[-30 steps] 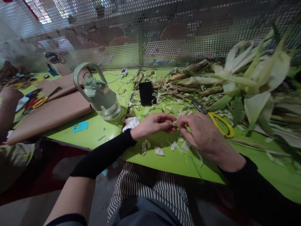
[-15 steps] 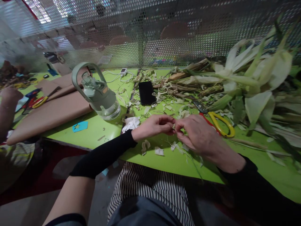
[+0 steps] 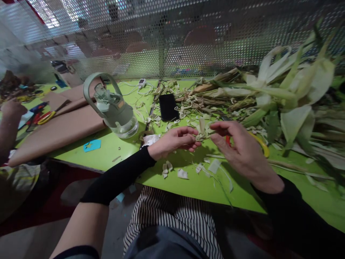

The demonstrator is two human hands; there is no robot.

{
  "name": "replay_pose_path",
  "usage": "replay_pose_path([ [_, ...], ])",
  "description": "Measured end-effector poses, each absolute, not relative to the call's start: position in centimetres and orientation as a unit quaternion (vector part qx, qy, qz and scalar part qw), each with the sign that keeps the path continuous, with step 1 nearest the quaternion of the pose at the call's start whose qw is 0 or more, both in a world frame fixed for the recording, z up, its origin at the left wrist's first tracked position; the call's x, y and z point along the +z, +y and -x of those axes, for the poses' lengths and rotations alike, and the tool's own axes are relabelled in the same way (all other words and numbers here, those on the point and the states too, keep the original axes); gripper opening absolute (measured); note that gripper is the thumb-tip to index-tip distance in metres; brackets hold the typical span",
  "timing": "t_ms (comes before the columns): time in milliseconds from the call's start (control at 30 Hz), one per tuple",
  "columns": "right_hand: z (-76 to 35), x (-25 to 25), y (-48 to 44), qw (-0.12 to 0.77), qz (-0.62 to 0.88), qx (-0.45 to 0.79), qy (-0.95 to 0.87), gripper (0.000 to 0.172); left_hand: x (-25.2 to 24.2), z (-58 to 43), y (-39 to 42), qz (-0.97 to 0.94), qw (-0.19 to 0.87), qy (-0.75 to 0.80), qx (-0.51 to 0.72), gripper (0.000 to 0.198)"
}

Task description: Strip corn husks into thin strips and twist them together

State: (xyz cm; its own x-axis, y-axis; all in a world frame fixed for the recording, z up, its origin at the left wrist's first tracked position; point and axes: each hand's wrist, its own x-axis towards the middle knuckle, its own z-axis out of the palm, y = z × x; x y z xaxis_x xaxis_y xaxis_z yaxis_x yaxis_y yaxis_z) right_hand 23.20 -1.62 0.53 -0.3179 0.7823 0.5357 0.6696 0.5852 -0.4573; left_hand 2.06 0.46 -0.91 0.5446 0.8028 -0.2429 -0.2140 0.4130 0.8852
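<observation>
My left hand (image 3: 181,141) pinches a small bundle of pale green corn husk (image 3: 202,135) between thumb and fingers, above the table's near part. Facing it, my right hand (image 3: 237,149) has its thumb and forefinger apart, at the right end of the husk bundle. Whether its fingertips touch the husk I cannot tell. Partly hidden behind the right hand are scissors with red and yellow handles (image 3: 261,144). Below both hands, small husk scraps (image 3: 182,173) and thin strips lie on the green table (image 3: 172,189).
A pile of corn husks (image 3: 293,90) fills the right side. A black phone (image 3: 168,107) lies among shavings. To the left are a green-lidded bottle (image 3: 117,108), a blue card (image 3: 92,145) and brown paper (image 3: 61,131). Another person's hand (image 3: 13,108) is at far left. Perforated metal panels stand behind.
My right hand has moved slightly right and its fingers have parted from the left hand's. The husk bundle now shows between them, held in my left hand.
</observation>
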Motion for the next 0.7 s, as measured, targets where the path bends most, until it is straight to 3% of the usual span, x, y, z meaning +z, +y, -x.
replay_pose_path([
  [167, -22.5, 0.2, -1.4, 0.332, 0.449, 0.157, -0.815, 0.038, -0.9, -2.3, 0.0, -0.449, 0.768, 0.313, 0.334, 0.024],
  [400, -21.7, 0.3, -2.2, 0.368, 0.467, 0.251, -0.764, 0.050, -1.0, -2.7, -0.4, -0.501, 0.747, 0.306, 0.312, 0.035],
  [700, -21.7, -0.2, -2.4, 0.437, 0.513, 0.255, -0.693, 0.032, -0.7, -2.5, -0.5, -0.512, 0.734, 0.298, 0.331, 0.020],
])
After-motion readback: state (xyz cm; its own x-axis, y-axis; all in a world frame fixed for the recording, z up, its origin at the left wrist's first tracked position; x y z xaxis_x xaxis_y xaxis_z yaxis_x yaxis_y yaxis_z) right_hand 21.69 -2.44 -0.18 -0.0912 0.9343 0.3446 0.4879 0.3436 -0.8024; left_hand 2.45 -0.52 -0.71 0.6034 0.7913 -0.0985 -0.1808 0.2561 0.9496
